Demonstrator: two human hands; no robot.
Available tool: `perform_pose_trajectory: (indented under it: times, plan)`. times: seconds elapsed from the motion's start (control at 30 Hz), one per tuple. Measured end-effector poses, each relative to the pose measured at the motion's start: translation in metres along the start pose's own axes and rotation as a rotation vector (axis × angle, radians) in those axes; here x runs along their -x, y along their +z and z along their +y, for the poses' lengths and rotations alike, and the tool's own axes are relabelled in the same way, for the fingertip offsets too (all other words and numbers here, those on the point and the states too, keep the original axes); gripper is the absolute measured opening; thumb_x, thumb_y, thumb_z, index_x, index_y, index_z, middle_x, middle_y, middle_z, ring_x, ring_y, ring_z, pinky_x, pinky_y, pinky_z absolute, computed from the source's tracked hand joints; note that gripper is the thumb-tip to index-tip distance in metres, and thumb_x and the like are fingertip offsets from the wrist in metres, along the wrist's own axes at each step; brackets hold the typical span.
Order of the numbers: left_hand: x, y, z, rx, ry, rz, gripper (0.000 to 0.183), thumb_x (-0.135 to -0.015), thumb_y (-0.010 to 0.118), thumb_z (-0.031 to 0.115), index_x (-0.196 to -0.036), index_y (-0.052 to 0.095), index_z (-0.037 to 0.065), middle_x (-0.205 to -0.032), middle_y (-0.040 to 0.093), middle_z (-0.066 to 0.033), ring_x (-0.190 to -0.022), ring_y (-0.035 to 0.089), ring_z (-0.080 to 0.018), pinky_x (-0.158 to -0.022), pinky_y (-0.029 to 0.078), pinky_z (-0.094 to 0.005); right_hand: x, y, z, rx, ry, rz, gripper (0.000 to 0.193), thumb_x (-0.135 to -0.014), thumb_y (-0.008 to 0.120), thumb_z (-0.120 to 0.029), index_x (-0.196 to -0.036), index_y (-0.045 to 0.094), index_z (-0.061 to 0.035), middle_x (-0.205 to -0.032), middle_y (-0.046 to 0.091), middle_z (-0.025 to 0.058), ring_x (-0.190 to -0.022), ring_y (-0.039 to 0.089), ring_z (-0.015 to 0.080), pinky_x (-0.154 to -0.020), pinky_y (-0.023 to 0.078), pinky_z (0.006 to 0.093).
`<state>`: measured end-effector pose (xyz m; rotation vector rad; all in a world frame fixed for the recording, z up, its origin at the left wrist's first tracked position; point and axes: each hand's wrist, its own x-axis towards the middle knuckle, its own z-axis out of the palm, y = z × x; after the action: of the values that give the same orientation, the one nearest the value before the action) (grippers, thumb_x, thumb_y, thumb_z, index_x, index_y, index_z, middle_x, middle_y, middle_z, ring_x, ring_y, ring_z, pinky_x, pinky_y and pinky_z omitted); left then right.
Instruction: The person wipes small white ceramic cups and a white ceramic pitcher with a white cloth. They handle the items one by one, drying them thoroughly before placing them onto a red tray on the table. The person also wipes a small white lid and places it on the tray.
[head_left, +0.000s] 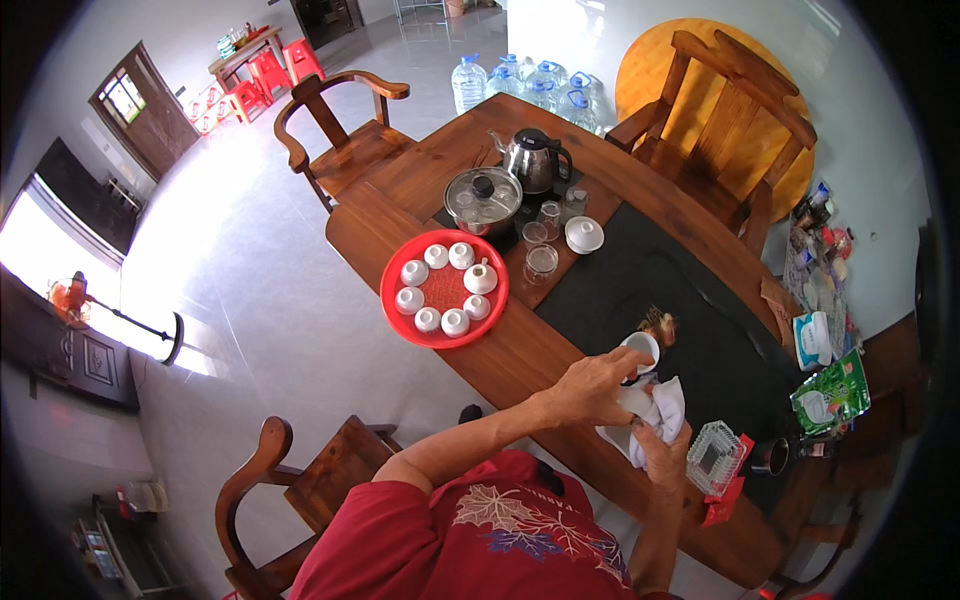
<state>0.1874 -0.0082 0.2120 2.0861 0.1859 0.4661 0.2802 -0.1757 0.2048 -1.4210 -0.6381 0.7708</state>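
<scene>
My left hand [588,388] is closed on a small white cup [632,402], mostly hidden by its fingers and the cloth. A bunched white cloth [664,408] presses against it, with my right hand [660,456] wrapped round the lower part. Just beyond my left fingertips is another white cup [641,349], mouth up; whether the fingers touch it I cannot tell. To the left, a round red tray [440,292] carries a ring of several upturned white cups and a small white pitcher [480,278]. A brown figurine [658,325] sits beyond the hands.
A kettle [536,160], a glass-lidded pot [482,200], several glasses [541,262] and a white lidded bowl [584,235] stand farther back on the wooden table [400,205]. A clear ridged dish [714,458] and a green packet [832,392] lie to the right. Wooden chairs surround the table.
</scene>
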Motion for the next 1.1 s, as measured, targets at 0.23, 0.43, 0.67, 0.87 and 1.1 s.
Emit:
perform_pose_trajectory:
  times: [0.23,0.43,0.67,0.87,1.1]
  plan:
    - [0.033,-0.015,-0.042,0.998,-0.295,-0.038,0.068,-0.078,0.074,0.019,-0.132,0.035,0.003,-0.122,0.047,-0.0095,-0.115,0.046,-0.0174,-0.094,0.041,-0.0319,-0.029,0.053,0.008,-0.115,-0.005,0.195,0.045,-0.081,0.061,-0.003,-0.124,0.050,0.0020,-0.117,0.056,0.0119,-0.106,0.055,0.0184,-0.092,0.043,0.0318]
    - [0.036,-0.047,-0.065,0.856,-0.204,0.150,0.038,-0.090,0.056,0.009,-0.124,0.041,0.006,-0.109,0.053,-0.0026,-0.103,0.048,-0.0100,-0.090,0.040,-0.0263,-0.057,0.109,0.008,0.025,-0.181,0.120,0.048,-0.086,0.060,-0.008,-0.129,0.041,0.0026,-0.119,0.054,0.0118,-0.108,0.051,0.0159,-0.090,0.042,0.0283]
    - [0.037,-0.088,-0.076,0.591,-0.162,0.143,0.041,-0.081,0.053,0.001,-0.120,0.042,0.003,-0.100,0.054,-0.0110,-0.092,0.052,-0.0172,-0.081,0.044,-0.0286,-0.094,0.162,-0.047,0.964,-0.763,0.047,0.038,-0.069,0.068,-0.005,-0.104,0.058,0.0029,-0.107,0.053,0.0150,-0.096,0.052,0.0335,-0.082,0.045,0.0399]
    - [0.032,-0.120,-0.075,0.593,-0.201,0.089,0.046,-0.082,0.056,0.002,-0.126,0.042,0.003,-0.106,0.055,-0.0074,-0.099,0.052,-0.0132,-0.084,0.045,-0.0270,-0.106,0.163,-0.025,0.531,-0.541,0.091,0.031,-0.080,0.063,-0.008,-0.108,0.056,0.0031,-0.103,0.057,0.0134,-0.091,0.057,0.0259,-0.079,0.046,0.0339]
    - [0.020,-0.119,-0.075,0.320,-0.270,-0.067,0.055,-0.083,0.061,0.017,-0.129,0.035,0.001,-0.099,0.059,-0.0183,-0.092,0.061,-0.0240,-0.079,0.048,-0.0346,-0.124,0.146,-0.029,0.121,-0.139,0.098,0.029,-0.090,0.055,-0.015,-0.114,0.054,0.0015,-0.100,0.062,0.0087,-0.087,0.058,0.0150,-0.076,0.047,0.0290]
